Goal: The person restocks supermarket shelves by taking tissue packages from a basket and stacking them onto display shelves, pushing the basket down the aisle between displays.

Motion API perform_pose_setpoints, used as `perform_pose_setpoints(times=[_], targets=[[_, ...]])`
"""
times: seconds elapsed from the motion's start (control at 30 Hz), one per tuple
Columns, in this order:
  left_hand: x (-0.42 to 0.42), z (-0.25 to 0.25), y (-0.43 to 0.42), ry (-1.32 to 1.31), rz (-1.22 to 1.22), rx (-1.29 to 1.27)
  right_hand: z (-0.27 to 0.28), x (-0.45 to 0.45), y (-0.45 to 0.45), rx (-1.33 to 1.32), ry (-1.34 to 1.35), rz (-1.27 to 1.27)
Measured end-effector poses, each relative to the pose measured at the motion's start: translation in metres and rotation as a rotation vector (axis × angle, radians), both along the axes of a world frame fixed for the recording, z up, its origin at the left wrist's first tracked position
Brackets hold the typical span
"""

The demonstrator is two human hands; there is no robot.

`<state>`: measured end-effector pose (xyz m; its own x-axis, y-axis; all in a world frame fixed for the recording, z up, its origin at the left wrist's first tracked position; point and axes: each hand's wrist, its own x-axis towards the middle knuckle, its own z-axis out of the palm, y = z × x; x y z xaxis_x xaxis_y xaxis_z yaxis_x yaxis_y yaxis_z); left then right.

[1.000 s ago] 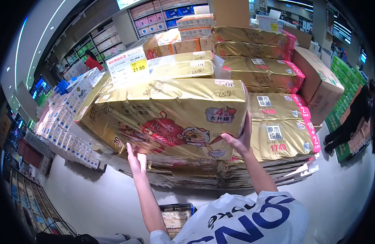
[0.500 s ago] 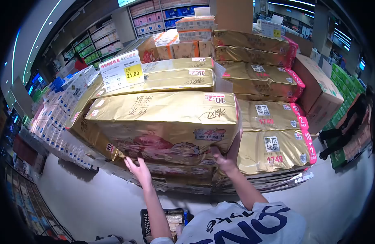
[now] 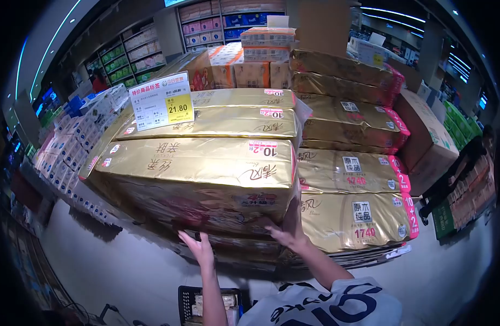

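A large gold-wrapped tissue multipack (image 3: 206,163) lies at the front of the stack, below two similar gold packs (image 3: 228,122). My left hand (image 3: 200,251) is open with its fingers spread, at the low front side of the multipack; whether it touches is hard to tell. Near the multipack's lower right corner is my right hand (image 3: 289,236), palm turned inward and fingers stretched out, close to or against the wrapping. A price sign (image 3: 162,102) reading 21.80 stands upright on the packs behind.
More gold packs (image 3: 356,217) marked 1740 are stacked on the right, beside a cardboard box (image 3: 423,157). Below my arms is a black shopping basket (image 3: 186,304) with goods inside. White packs (image 3: 71,146) are piled at left. Another person's dark-clothed legs (image 3: 451,179) show at right.
The front multipack has shifted left and now lies flush along the row behind it. Both hands have moved lower, the right one also leftward with the pack's corner.
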<state>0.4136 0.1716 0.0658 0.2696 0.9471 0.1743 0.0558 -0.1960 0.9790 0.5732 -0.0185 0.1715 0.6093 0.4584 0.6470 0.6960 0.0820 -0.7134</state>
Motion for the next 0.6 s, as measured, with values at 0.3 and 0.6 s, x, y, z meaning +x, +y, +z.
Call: perform_pose_setpoints(times=[0.3, 0.6], targets=[[0.012, 0.009, -0.030, 0.099, 0.027, 0.082, 0.095, 0.109, 0.008, 0.481, 0.140, -0.016], [0.025, 0.020, -0.034, 0.065, 0.024, 0.227, 0.113, 0.132, 0.074, 0.740, 1.034, 0.621]])
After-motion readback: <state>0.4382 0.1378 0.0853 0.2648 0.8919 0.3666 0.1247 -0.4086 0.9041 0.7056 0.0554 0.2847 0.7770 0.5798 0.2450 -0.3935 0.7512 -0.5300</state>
